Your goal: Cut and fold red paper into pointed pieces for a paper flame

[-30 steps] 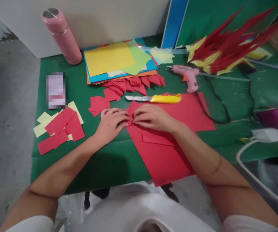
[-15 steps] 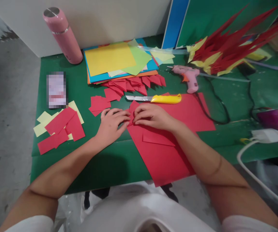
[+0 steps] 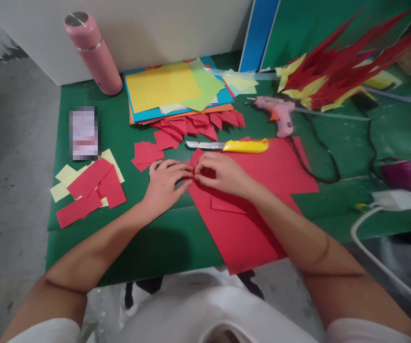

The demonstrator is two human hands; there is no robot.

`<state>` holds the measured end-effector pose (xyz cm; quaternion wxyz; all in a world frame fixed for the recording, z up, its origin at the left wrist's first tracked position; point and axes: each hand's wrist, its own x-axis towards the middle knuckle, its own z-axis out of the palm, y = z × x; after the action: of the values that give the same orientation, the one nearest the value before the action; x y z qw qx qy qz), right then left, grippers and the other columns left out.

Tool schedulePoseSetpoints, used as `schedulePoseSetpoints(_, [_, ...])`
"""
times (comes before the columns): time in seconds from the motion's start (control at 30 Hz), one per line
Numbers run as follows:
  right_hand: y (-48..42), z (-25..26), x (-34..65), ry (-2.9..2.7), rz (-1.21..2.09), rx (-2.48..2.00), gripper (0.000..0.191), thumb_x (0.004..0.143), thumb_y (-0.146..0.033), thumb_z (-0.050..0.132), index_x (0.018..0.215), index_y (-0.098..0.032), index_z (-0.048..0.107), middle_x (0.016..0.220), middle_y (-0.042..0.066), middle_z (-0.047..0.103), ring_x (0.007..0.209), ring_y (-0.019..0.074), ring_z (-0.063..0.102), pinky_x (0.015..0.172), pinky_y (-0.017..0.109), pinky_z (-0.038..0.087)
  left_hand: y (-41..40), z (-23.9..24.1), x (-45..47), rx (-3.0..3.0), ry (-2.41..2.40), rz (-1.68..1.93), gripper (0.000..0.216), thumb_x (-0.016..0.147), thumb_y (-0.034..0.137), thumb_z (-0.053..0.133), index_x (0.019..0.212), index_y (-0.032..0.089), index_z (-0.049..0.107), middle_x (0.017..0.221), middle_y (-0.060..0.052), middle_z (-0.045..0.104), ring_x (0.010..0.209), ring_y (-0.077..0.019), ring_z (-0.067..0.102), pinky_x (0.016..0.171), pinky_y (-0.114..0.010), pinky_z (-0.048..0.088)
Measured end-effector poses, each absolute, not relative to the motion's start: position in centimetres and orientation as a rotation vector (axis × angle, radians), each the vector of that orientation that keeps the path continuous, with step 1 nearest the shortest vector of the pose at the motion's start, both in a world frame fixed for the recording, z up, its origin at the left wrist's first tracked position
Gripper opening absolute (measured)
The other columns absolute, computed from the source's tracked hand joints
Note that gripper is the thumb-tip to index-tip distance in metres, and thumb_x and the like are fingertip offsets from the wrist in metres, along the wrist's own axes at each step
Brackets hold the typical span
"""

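Observation:
My left hand point(image 3: 164, 185) and my right hand point(image 3: 223, 175) meet at the left corner of a large red paper sheet point(image 3: 241, 245). Between their fingertips is a small red paper piece point(image 3: 197, 156), mostly hidden by the fingers. Thumb and fingers of each hand are closed on it in a pinch. A loose red strip point(image 3: 223, 205) lies on the sheet under my right wrist. Just beyond the hands rests a yellow utility knife point(image 3: 246, 146) with its blade out, pointing left. Small red pieces point(image 3: 148, 153) lie beyond my left hand.
Red and yellow paper strips point(image 3: 87, 195) and a phone point(image 3: 84, 133) lie left, near a pink bottle point(image 3: 96, 57). Coloured paper point(image 3: 162, 88) is stacked at the back. A pink glue gun point(image 3: 280, 112), its black cord, a red-yellow paper flame shape point(image 3: 334, 66) and a white plug point(image 3: 396, 200) are right.
My right hand has shifted slightly left, its fingertips now against those of my left hand. The left hand stays nearly in place.

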<state>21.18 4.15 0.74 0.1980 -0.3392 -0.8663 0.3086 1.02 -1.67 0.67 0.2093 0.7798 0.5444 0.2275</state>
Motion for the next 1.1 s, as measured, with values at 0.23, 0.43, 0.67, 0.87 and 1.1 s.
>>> schedulePoseSetpoints(0.23, [4.17,0.71,21.06,-2.407,0.893,-0.953,0.008,0.087,-0.021,0.06,0.08,-0.02,0.061,0.083,0.005,0.061,0.081,0.0188,0.058,0.07,0.031,0.043,-1.7,0.82,0.98,2.173,1.499,0.605,0.009,0.094,0.025,0.06,0.092,0.026,0.069,0.121,0.002,0.072,0.12,-0.0237,0.056,0.105,-0.047,0.029])
schedulePoseSetpoints(0.43, [4.32,0.8,21.34,-2.393,0.972,-0.942,0.012,0.09,-0.024,0.059,0.08,-0.02,0.064,0.086,0.005,0.06,0.081,0.0178,0.057,0.071,0.031,0.043,-1.79,0.96,0.86,2.195,1.489,0.592,0.012,0.094,0.025,0.058,0.088,0.024,0.069,0.123,0.001,0.071,0.121,-0.0245,0.055,0.107,-0.049,0.028])
schedulePoseSetpoints(0.67, [4.59,0.93,21.58,-2.375,1.051,-0.907,0.013,0.091,-0.026,0.06,0.081,-0.022,0.067,0.088,0.004,0.061,0.082,0.018,0.058,0.072,0.032,0.044,-1.91,0.87,0.9,2.201,1.485,0.612,0.013,0.094,0.024,0.056,0.088,0.025,0.068,0.122,0.001,0.071,0.122,-0.0254,0.054,0.107,-0.05,0.028])
schedulePoseSetpoints(0.87, [4.31,0.87,21.28,-2.382,0.987,-0.943,0.014,0.091,-0.026,0.059,0.079,-0.021,0.064,0.085,0.005,0.061,0.08,0.0182,0.058,0.07,0.032,0.044,-1.89,0.89,0.92,2.205,1.495,0.602,0.012,0.093,0.024,0.058,0.087,0.025,0.068,0.123,0.001,0.071,0.123,-0.0256,0.054,0.107,-0.049,0.029])
schedulePoseSetpoints(1.1, [4.28,0.56,21.08,-2.378,0.956,-0.958,0.011,0.089,-0.024,0.06,0.079,-0.02,0.062,0.083,0.005,0.063,0.082,0.0196,0.058,0.071,0.033,0.044,-1.76,1.01,0.87,2.202,1.484,0.589,0.008,0.093,0.024,0.06,0.088,0.025,0.066,0.123,0.001,0.071,0.121,-0.0246,0.056,0.106,-0.048,0.029])
